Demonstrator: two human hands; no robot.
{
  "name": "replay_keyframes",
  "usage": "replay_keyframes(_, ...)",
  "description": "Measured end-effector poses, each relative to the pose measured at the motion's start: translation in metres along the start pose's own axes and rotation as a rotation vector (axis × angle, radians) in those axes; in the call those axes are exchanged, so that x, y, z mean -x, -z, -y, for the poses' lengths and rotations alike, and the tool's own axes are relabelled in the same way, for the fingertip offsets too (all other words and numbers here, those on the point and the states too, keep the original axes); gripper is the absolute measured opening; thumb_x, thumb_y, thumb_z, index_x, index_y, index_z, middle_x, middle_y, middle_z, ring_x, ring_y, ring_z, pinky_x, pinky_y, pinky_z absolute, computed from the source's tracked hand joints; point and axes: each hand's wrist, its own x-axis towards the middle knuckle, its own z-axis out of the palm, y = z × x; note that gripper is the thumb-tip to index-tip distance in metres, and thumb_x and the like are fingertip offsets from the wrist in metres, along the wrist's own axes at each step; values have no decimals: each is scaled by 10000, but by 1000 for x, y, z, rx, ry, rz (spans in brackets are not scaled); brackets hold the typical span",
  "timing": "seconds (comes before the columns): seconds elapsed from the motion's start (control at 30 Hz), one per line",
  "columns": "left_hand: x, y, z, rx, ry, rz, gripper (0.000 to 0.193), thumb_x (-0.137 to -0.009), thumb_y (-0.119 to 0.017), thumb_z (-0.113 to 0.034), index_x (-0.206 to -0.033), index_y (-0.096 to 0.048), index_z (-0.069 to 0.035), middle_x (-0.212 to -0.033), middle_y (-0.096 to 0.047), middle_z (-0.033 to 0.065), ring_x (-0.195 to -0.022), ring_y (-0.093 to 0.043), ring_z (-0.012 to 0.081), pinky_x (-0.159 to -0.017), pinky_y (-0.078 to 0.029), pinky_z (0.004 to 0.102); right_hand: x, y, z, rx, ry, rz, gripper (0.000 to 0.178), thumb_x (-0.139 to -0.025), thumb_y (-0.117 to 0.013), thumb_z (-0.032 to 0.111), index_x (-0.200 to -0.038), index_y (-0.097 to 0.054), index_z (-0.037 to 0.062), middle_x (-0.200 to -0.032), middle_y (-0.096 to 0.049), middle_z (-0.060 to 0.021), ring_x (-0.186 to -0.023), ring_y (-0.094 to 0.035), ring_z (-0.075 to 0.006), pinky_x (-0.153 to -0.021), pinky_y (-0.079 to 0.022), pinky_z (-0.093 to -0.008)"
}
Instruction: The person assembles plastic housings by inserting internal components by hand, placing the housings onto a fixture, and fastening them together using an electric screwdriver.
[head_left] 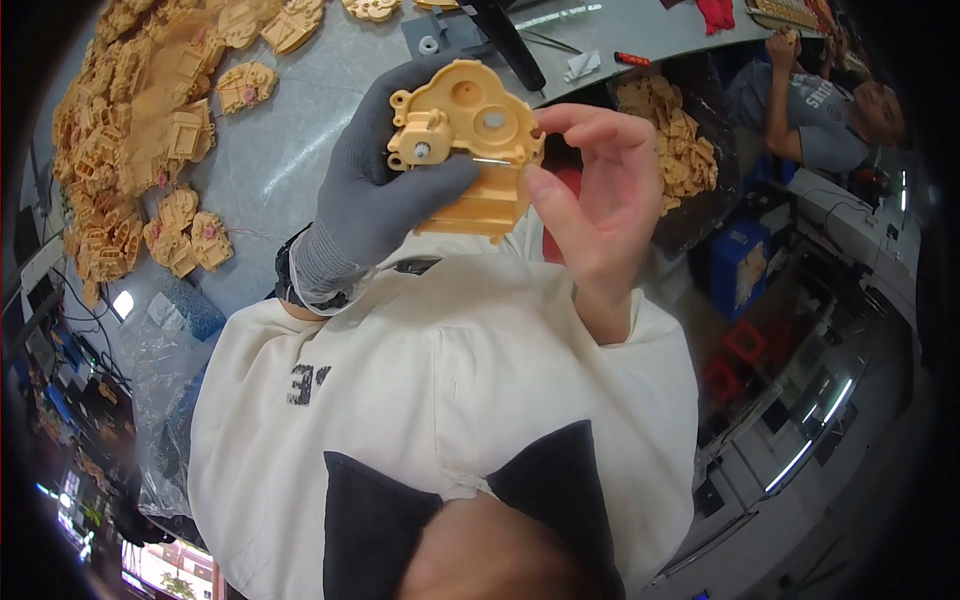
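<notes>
Littering the tabletop (pixel 290 110), parts (pixel 187 135) flank the held housing (pixel 472 128).

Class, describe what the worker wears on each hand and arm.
The left hand wears a grey glove with a ribbed cuff, plus a dark band at the wrist. The right hand is bare. Both sleeves are off-white and loose.

Bare counter (pixel 275 165) leaves a passage between the left-hand pile of yellow parts (pixel 100 130) and the gloved left hand (pixel 365 190); a black rod (pixel 505 45) obstructs the far side.
</notes>
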Motion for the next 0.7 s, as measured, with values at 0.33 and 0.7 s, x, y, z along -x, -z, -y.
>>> replay_keyframes(0.33,-8,3,1,173,213,-12,552,-757,-592,-69,-1272,-400,-16,-1109,-552,81,-1003,-554,138,-870,-455,268,9,7,-6,-159,-118,-227,329,-719,-592,-79,-1008,-459,2,-995,-522,-110,-943,-530,-169,-869,-418,-290)
replay_keyframes(0.7,-41,27,21,709,336,5,519,-869,-513,-239,-1306,-343,-18,-1178,-505,137,-1108,-506,216,-932,-430,328,21,34,-136,27,-593,-268,260,-826,-585,19,-1073,-504,15,-1001,-554,-61,-922,-529,-117,-821,-433,-236)
